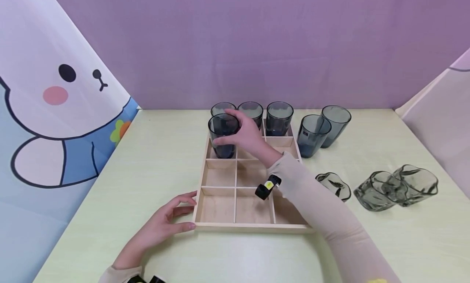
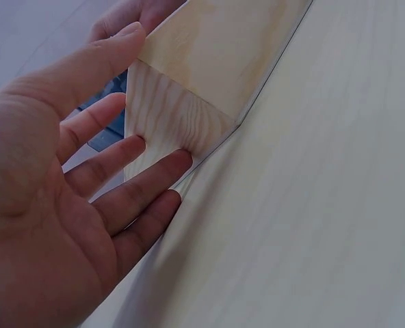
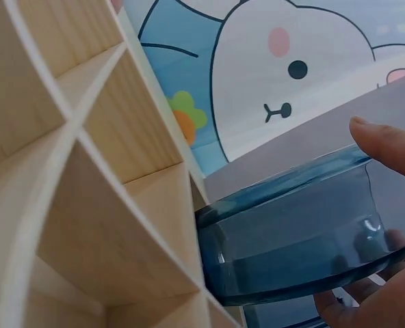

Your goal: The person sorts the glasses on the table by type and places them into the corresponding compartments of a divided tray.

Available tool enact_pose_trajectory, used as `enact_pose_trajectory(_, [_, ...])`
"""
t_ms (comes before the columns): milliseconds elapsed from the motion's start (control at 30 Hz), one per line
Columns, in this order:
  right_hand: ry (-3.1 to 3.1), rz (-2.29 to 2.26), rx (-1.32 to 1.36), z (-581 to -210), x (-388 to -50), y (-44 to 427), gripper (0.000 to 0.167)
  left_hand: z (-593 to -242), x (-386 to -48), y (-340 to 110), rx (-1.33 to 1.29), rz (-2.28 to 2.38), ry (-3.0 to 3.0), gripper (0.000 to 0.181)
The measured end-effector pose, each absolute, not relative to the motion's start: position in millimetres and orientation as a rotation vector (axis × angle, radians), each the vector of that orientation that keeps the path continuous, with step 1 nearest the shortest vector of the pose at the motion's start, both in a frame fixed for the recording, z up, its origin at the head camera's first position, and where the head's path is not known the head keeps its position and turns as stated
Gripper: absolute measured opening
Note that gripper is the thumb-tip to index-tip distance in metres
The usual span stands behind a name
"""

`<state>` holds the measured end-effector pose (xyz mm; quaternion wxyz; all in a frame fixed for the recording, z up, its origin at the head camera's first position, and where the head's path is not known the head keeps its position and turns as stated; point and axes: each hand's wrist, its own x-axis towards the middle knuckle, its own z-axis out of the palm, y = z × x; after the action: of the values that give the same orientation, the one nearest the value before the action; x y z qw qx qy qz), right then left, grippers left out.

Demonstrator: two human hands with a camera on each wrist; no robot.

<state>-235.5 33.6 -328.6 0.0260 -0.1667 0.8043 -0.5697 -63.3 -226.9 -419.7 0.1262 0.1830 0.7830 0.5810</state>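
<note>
My right hand (image 1: 251,137) grips a tall blue-grey drinking glass (image 1: 222,130) near its rim. Upright, the glass has its base in the left compartment of the second row of a wooden divided box (image 1: 253,226). In the right wrist view, the glass's base (image 3: 213,263) is at the compartment's mouth; whether it touches the bottom is hidden. My left hand (image 1: 167,221) touches the box's front left corner. The left wrist view shows its fingers (image 2: 144,181) extended along the wooden side, thumb on the top edge.
Three similar glasses (image 1: 280,117) stand in the box's back row. Two more tall glasses (image 1: 312,138) stand on the table right of the box. Three wavy clear-grey glasses (image 1: 374,191) sit nearer the front right, one partly behind my right sleeve (image 1: 319,201). A purple backdrop (image 1: 257,50) closes the rear.
</note>
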Motion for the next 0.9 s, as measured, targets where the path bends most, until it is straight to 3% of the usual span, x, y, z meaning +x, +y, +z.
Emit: enact_pose_trajectory(900, [2.598,-1.503,-0.528,-351,-240,29,0.095,-419,-65,-225,0.551,1.699,2.275,0.044])
